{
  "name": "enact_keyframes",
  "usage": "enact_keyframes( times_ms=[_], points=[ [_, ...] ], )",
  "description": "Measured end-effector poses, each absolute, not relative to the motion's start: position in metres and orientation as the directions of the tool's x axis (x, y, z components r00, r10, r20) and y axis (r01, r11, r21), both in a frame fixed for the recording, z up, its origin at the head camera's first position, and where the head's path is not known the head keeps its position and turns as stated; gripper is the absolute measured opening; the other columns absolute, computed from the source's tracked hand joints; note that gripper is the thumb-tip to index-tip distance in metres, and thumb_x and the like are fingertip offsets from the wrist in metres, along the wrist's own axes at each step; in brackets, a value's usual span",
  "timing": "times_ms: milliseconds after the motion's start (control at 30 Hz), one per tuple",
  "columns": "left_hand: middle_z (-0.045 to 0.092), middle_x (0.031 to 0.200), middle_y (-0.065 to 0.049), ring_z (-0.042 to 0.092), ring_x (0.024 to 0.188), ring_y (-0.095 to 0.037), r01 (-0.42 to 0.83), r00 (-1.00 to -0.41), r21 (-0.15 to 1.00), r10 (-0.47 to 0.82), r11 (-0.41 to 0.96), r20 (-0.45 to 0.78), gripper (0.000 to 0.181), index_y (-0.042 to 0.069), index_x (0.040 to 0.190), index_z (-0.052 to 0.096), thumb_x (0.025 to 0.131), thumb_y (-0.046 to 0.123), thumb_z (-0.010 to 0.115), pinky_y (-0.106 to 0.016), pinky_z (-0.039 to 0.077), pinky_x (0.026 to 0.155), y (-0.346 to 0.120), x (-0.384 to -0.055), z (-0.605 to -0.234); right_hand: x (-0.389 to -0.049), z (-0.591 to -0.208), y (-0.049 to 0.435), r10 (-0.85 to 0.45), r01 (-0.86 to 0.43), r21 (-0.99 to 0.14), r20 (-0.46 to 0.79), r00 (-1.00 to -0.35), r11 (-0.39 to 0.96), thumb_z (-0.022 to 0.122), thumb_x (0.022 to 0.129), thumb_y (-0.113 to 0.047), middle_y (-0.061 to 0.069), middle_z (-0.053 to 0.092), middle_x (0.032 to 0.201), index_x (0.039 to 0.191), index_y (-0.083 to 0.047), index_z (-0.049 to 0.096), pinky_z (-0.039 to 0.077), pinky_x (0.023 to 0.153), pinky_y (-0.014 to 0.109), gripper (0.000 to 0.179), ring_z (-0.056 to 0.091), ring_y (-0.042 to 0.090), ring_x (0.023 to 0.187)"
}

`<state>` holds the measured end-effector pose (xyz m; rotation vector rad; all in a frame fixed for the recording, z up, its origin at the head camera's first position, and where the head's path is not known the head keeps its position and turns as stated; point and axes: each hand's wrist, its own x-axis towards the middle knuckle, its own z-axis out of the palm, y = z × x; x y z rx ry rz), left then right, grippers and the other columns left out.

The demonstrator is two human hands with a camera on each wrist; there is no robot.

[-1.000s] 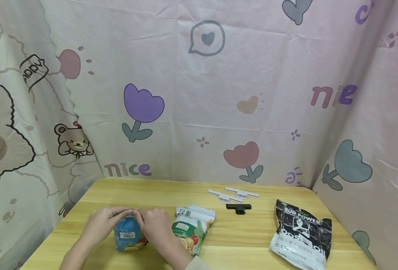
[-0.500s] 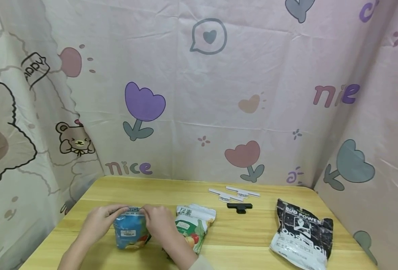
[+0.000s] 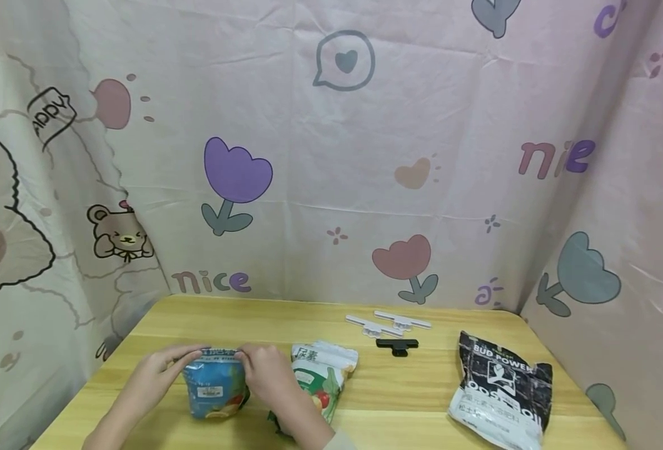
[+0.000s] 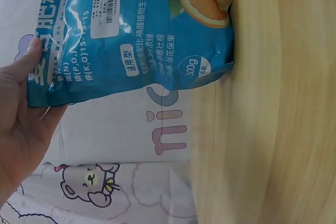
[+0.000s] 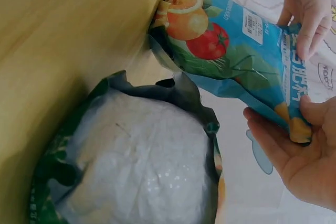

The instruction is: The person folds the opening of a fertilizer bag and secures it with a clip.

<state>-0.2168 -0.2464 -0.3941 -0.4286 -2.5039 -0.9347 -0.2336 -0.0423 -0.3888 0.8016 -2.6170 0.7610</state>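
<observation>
Two hands were on one blue bag [image 3: 213, 392], in the left half of the table, between the left edge and a green-and-white bag [image 3: 326, 378]. The left hand [image 3: 162, 369] pinched one top corner, thumb on the face, fingers behind; the right hand [image 3: 266, 372] pinched the opposite corner likewise. Each grip was closed to the film's thickness. Probable reason for the two-corner hold: it kept the top band straight and the bag upright, its base apparently resting on the table.

The green-and-white bag lay just beyond the right hand, partly hidden by that forearm. Two white clips [image 3: 373, 326] [image 3: 402, 320] lay near the far edge, right of its middle; a black clip [image 3: 397, 345] lay just nearer. Their grouping seemed meant to keep them within reach. A black-and-white bag [image 3: 503, 387] lay by the right edge, well apart from the others.

Surface: table [image 3: 393, 400] of pale yellow wood grain; near edge out of view. Room: printed cloth [image 3: 331, 144] hung behind and at both sides, slightly creased, with tulips, hearts and a bear.
</observation>
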Motion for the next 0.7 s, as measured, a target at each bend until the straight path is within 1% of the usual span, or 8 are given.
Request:
enact_keyframes(
  times_ms=[67, 133, 200, 300, 367, 500, 600, 700],
  points=[
    [0.068, 0.098, -0.003, 0.062, 0.087, -0.013, 0.448, -0.836, 0.522, 0.132, 0.726, 0.533, 0.017, 0.012, 0.102, 0.071, 0.092, 0.014, 0.058, -0.034, 0.052, 0.068, -0.2458, -0.2174, -0.3948, -0.2338, -0.3887, -0.0431, -0.421, -0.583, -0.402, 0.423, -0.802, 0.706, 0.048, 0.095, -0.026, -0.006, 0.068, 0.088, 0.097, -0.013, 0.070, 0.042, 0.052, 0.010, 0.026, 0.059, -0.001, 0.069],
    [0.069, 0.094, -0.004, 0.061, 0.076, -0.007, 0.472, -0.807, 0.504, 0.124, 0.724, 0.578, 0.016, 0.011, 0.100, 0.072, 0.090, 0.010, 0.060, -0.029, 0.051, 0.061, -0.2444, -0.2183, -0.3958, -0.2343, -0.3891, -0.0441, -0.413, -0.577, -0.399, 0.427, -0.805, 0.713, 0.049, 0.095, -0.024, -0.006, 0.068, 0.087, 0.096, -0.012, 0.070, 0.037, 0.047, 0.009, 0.024, 0.057, -0.003, 0.064],
    [0.069, 0.091, -0.006, 0.057, 0.065, -0.002, 0.495, -0.778, 0.484, 0.119, 0.722, 0.617, 0.015, 0.009, 0.098, 0.072, 0.087, 0.006, 0.062, -0.024, 0.046, 0.053, -0.2432, -0.2192, -0.3969, -0.2349, -0.3895, -0.0449, -0.410, -0.576, -0.390, 0.432, -0.803, 0.718, 0.051, 0.094, -0.023, -0.005, 0.068, 0.087, 0.096, -0.012, 0.071, 0.035, 0.045, 0.009, 0.023, 0.055, -0.004, 0.060],
    [0.069, 0.089, -0.008, 0.053, 0.058, -0.001, 0.478, -0.785, 0.501, 0.095, 0.721, 0.613, 0.014, 0.008, 0.097, 0.072, 0.087, 0.007, 0.062, -0.023, 0.041, 0.050, -0.2424, -0.2195, -0.3978, -0.2355, -0.3897, -0.0445, -0.416, -0.577, -0.395, 0.423, -0.805, 0.715, 0.050, 0.095, -0.023, -0.005, 0.068, 0.087, 0.096, -0.012, 0.070, 0.036, 0.046, 0.009, 0.023, 0.053, -0.005, 0.059],
    [0.069, 0.092, -0.007, 0.058, 0.065, -0.005, 0.433, -0.825, 0.547, 0.071, 0.717, 0.561, 0.015, 0.010, 0.099, 0.072, 0.090, 0.013, 0.060, -0.026, 0.046, 0.053, -0.2436, -0.2198, -0.3973, -0.2361, -0.3893, -0.0431, -0.425, -0.578, -0.418, 0.406, -0.809, 0.701, 0.049, 0.095, -0.024, -0.005, 0.068, 0.087, 0.098, -0.012, 0.070, 0.038, 0.048, 0.009, 0.025, 0.052, -0.005, 0.059],
    [0.068, 0.100, -0.004, 0.063, 0.084, -0.011, 0.330, -0.902, 0.647, 0.028, 0.687, 0.430, 0.021, 0.015, 0.105, 0.070, 0.093, 0.025, 0.056, -0.034, 0.052, 0.068, -0.2487, -0.2200, -0.3959, -0.2375, -0.3902, -0.0395, -0.435, -0.566, -0.486, 0.363, -0.824, 0.666, 0.048, 0.096, -0.023, -0.006, 0.066, 0.077, 0.100, -0.011, 0.069, 0.036, 0.043, 0.012, 0.025, 0.043, -0.002, 0.045],
    [0.067, 0.102, -0.003, 0.062, 0.087, -0.011, 0.323, -0.911, 0.665, 0.031, 0.674, 0.411, 0.022, 0.014, 0.107, 0.069, 0.094, 0.024, 0.055, -0.035, 0.052, 0.071, -0.2512, -0.2195, -0.3946, -0.2379, -0.3922, -0.0378, -0.437, -0.566, -0.507, 0.361, -0.824, 0.649, 0.048, 0.096, -0.021, -0.006, 0.064, 0.072, 0.100, -0.010, 0.069, 0.032, 0.039, 0.013, 0.024, 0.034, 0.001, 0.038],
    [0.067, 0.102, -0.002, 0.063, 0.086, -0.010, 0.331, -0.911, 0.660, 0.045, 0.674, 0.411, 0.024, 0.013, 0.108, 0.070, 0.094, 0.025, 0.055, -0.035, 0.052, 0.071, -0.2513, -0.2190, -0.3928, -0.2378, -0.3926, -0.0371, -0.442, -0.581, -0.495, 0.379, -0.813, 0.646, 0.047, 0.096, -0.023, -0.006, 0.066, 0.077, 0.100, -0.010, 0.070, 0.033, 0.041, 0.012, 0.026, 0.035, -0.001, 0.040]
  ],
)
